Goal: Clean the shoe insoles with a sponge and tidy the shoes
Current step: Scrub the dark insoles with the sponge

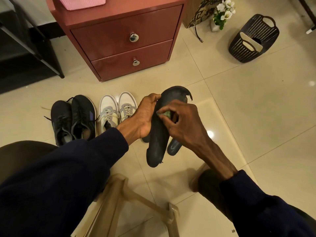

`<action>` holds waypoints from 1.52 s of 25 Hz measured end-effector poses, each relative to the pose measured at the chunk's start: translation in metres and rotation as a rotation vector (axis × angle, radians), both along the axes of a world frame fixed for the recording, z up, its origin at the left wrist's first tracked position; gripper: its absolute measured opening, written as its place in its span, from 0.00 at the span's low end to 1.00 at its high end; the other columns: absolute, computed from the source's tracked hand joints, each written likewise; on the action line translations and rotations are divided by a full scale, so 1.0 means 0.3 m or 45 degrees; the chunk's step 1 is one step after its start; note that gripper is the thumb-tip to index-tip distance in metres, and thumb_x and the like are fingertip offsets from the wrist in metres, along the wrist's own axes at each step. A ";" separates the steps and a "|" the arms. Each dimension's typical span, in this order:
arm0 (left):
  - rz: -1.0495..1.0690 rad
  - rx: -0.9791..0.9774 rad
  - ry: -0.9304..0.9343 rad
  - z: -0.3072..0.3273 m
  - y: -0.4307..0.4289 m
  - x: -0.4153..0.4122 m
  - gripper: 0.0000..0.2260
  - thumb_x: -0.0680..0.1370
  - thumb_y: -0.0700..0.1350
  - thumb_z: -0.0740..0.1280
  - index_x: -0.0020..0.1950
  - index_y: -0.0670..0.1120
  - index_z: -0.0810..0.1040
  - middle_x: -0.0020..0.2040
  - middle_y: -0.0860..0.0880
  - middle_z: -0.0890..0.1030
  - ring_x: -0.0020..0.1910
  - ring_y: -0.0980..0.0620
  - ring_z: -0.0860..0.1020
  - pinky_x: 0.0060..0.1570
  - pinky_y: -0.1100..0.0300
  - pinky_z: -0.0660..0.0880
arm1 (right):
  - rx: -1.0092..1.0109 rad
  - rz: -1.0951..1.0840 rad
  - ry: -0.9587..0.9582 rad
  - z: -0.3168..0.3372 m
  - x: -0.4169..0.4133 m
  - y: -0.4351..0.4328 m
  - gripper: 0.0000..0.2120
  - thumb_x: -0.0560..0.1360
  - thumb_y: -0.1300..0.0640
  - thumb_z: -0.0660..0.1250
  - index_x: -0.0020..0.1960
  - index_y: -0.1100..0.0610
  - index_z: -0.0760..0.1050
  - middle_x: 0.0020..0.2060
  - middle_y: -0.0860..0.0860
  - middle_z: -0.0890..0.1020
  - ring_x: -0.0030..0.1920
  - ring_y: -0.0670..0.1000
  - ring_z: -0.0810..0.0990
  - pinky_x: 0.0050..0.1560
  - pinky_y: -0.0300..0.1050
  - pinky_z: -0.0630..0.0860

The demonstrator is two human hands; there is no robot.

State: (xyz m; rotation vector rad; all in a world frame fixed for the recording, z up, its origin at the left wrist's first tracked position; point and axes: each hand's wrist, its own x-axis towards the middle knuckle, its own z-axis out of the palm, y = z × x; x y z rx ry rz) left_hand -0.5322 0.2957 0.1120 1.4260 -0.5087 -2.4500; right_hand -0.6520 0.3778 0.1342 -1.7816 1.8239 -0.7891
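Left hand (144,117) is clamping the dark insole (162,127) up off the floor, right of the white sneakers (118,110), steadying it while right hand (181,124) fingers are pinching the sponge (166,114) against it.

You can read "insta" on the paper bag (196,16), and a curved tick sign marks the floor insole (173,147).

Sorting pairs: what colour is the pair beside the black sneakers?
Those lace-up sneakers are white-and-grey; head view.
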 end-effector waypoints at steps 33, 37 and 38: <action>-0.078 0.003 0.124 -0.005 0.035 -0.023 0.21 0.82 0.55 0.64 0.69 0.43 0.78 0.57 0.40 0.80 0.53 0.42 0.80 0.69 0.46 0.73 | 0.151 -0.374 0.178 0.018 -0.096 0.016 0.07 0.76 0.61 0.74 0.54 0.59 0.83 0.50 0.55 0.84 0.47 0.53 0.82 0.49 0.38 0.74; -0.080 0.006 0.043 -0.018 0.022 0.000 0.19 0.79 0.58 0.69 0.60 0.45 0.81 0.50 0.43 0.83 0.48 0.43 0.82 0.61 0.50 0.75 | 0.215 0.055 -0.012 0.048 0.002 0.034 0.05 0.75 0.61 0.75 0.51 0.57 0.85 0.47 0.51 0.85 0.46 0.47 0.81 0.50 0.37 0.78; -0.063 0.013 0.050 -0.021 0.021 0.003 0.20 0.78 0.58 0.69 0.61 0.45 0.81 0.52 0.43 0.83 0.50 0.43 0.81 0.63 0.49 0.75 | 0.227 0.078 -0.047 0.048 0.002 0.033 0.05 0.75 0.60 0.76 0.50 0.57 0.85 0.46 0.49 0.85 0.45 0.46 0.81 0.50 0.36 0.78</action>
